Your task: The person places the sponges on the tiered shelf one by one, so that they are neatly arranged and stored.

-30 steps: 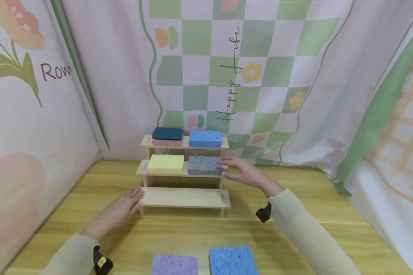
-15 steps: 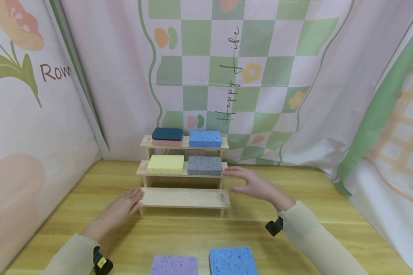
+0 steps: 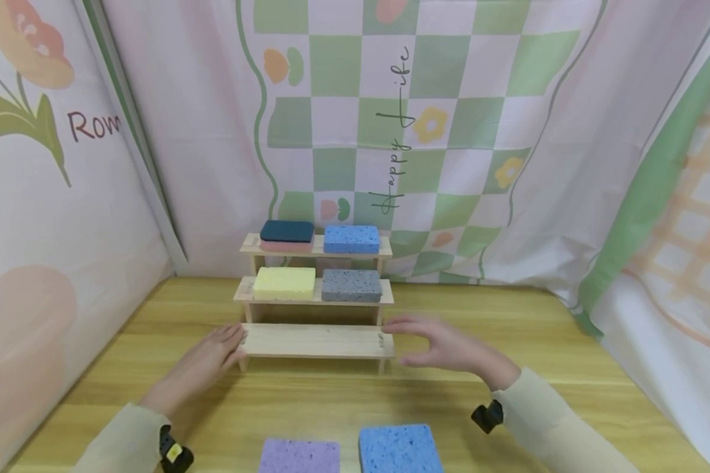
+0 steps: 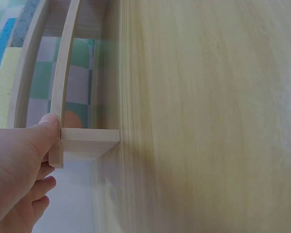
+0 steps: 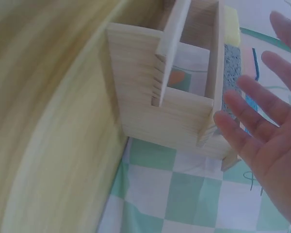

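Note:
A three-step wooden shelf (image 3: 316, 340) stands on the table. On its top step lie a dark-topped pink sponge (image 3: 286, 235) and a blue sponge (image 3: 352, 239); the middle step holds a yellow sponge (image 3: 284, 282) and a grey sponge (image 3: 351, 285). The bottom step is bare. My left hand (image 3: 204, 361) pinches the left end of that step, thumb on its edge, as the left wrist view (image 4: 19, 170) shows. My right hand (image 3: 444, 345), fingers spread and holding nothing, hovers by the right end of the bottom step; its palm shows in the right wrist view (image 5: 271, 131).
A purple sponge (image 3: 300, 456) and a second blue sponge (image 3: 400, 449) lie at the table's near edge, in front of the shelf. Printed curtains (image 3: 207, 144) hang behind and on both sides of the wooden table (image 3: 497, 322).
My right hand has left the grey sponge's right side and moved down and to the right, nearer me. The left hand has stayed at the shelf, and the sponges have not moved.

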`<state>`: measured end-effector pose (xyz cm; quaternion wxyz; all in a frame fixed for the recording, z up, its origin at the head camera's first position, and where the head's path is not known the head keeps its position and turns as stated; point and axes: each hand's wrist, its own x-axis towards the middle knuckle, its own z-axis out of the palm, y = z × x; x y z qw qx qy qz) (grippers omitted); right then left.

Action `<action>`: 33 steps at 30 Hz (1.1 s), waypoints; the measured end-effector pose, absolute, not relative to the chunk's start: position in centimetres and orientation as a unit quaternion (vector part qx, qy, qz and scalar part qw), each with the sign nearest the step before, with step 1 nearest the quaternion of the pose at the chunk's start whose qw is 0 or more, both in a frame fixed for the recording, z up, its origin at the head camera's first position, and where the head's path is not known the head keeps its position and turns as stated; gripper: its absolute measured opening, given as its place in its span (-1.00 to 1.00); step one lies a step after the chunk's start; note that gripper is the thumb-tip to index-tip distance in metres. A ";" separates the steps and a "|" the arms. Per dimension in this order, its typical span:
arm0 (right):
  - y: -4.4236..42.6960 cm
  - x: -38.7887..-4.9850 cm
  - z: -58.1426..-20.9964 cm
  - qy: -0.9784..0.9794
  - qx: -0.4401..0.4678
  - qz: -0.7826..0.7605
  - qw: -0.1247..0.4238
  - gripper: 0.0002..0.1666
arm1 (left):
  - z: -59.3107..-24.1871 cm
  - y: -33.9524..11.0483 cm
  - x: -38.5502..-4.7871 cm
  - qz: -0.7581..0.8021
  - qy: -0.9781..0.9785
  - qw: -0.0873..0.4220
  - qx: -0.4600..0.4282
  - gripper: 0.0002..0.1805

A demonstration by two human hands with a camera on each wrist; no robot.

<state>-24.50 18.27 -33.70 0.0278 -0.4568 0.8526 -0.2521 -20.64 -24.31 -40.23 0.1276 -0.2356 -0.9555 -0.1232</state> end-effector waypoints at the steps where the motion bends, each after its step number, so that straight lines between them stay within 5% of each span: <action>1: 18.3 -24.4 -33.8 0.850 -0.458 -0.256 0.035 -0.36 | -40.3 -24.3 -20.6 -0.124 -0.955 0.129 -0.236 -0.51; 33: 18.5 -20.2 -37.9 0.782 -0.565 -0.218 0.145 -0.17 | -40.5 -24.3 -20.7 -0.124 -0.954 0.133 -0.239 -0.51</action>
